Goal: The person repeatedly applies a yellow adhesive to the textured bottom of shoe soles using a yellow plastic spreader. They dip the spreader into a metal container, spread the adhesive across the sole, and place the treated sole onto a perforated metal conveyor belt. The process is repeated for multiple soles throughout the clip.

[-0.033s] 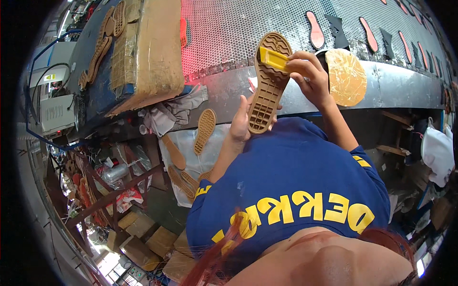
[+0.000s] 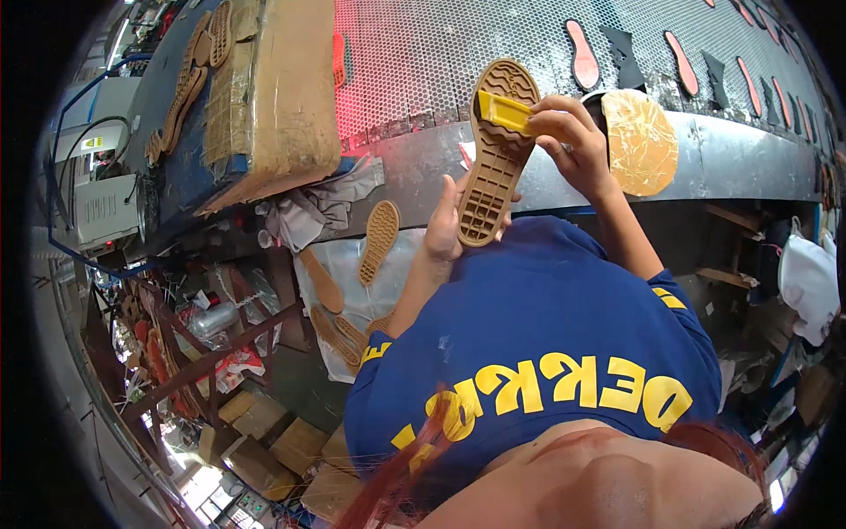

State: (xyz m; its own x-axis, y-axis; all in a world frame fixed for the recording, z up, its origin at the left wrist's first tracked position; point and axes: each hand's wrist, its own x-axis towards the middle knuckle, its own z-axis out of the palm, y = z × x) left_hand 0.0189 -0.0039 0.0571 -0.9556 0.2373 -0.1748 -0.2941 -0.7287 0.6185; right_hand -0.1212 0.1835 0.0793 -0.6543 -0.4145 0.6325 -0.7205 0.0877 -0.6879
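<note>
A tan shoe sole [image 2: 490,185] is held up tilted over the metal edge of the bench, its ridged and gridded tread facing me. My left hand [image 2: 443,227] is closed around its lower end; some of those fingers are hidden behind the sole. Between thumb and fingers, my right hand [image 2: 573,141] pinches a flat yellow plastic piece [image 2: 504,113] with a raised rim. That piece lies across the wavy tread in the sole's upper half; whether it touches cannot be made out. More tan soles [image 2: 380,242] rest on a pale sheet below, left of my left hand.
Across the perforated conveyor [image 2: 441,53] lie pink-topped insoles [image 2: 582,55] and black cut pieces. A round tan lid-like disc [image 2: 641,143] stands beside my right hand. To the left, a taped cardboard box [image 2: 295,97] sits on the bench, with a crumpled grey cloth [image 2: 322,207] below it.
</note>
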